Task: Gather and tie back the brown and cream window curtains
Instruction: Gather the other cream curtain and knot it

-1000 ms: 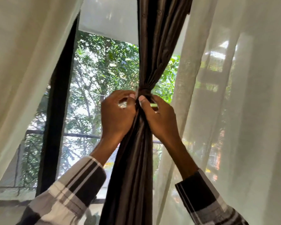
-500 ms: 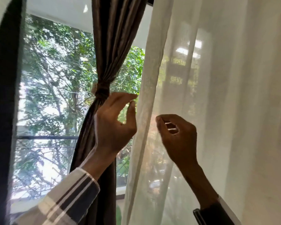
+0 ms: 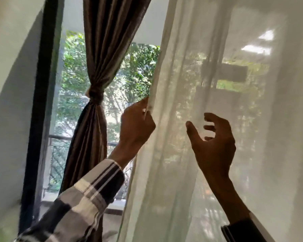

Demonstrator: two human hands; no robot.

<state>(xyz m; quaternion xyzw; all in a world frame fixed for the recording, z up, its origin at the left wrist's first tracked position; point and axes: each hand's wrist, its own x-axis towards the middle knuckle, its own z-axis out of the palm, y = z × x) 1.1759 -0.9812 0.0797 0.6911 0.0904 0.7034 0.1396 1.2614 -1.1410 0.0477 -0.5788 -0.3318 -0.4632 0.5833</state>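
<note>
Partly hidden: left hand (image 3: 136, 125) fingertips behind cream curtain (image 3: 191, 102) edge.
Left hand: pinches that edge.
Right hand (image 3: 212, 140): fingers spread, loosely curled, holding nothing, before the cream curtain.
Brown curtain (image 3: 94, 119): tied, left of both hands.

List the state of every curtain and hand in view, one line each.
Brown satin curtain: gathered, tied at mid-height with a knot.
Right sheer cream curtain: hanging loose, untied, left edge held.
Left cream curtain: hanging at the frame's left, untouched.
Left hand: gripping the sheer curtain's left edge.
Right hand: fingers spread, in front of the sheer, holding nothing.
</note>
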